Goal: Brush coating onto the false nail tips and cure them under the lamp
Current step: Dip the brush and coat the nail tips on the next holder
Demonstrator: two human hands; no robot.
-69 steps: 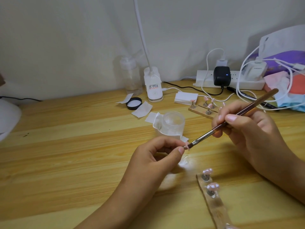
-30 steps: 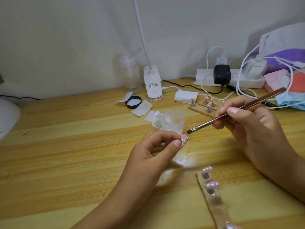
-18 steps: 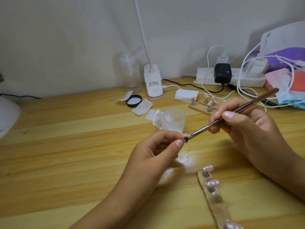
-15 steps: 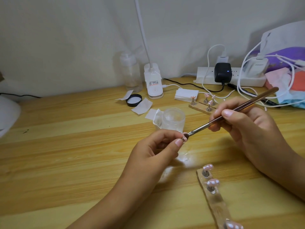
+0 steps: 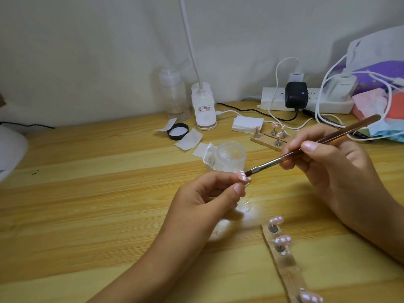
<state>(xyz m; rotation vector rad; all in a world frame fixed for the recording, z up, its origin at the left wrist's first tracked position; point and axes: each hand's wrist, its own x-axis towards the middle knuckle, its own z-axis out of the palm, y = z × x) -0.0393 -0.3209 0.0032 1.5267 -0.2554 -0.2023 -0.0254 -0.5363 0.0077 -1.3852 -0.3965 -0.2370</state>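
Note:
My left hand (image 5: 209, 195) pinches a small pink false nail tip (image 5: 243, 176) on its stand between thumb and fingers, above the wooden table. My right hand (image 5: 334, 169) holds a thin brown brush (image 5: 310, 145) like a pen, and its bristle end touches the nail tip. An open clear jar (image 5: 229, 156) of coating stands just behind the tip. A clear holder strip (image 5: 288, 270) at the front right carries three pink nail tips on metal stands. A wooden holder (image 5: 267, 142) farther back carries several more tips.
A white curing lamp (image 5: 9, 149) shows at the left edge. Behind stand a clear bottle (image 5: 173, 95), a white desk lamp base (image 5: 204, 108), a black jar lid (image 5: 178, 131), paper wipes (image 5: 189, 139), a pad stack (image 5: 248, 124), and a power strip (image 5: 306, 102) with cables.
The brush lifted away from the nail tip about a second ago, then came back onto it. It now touches the tip again, and my left hand has turned the tip slightly upward.

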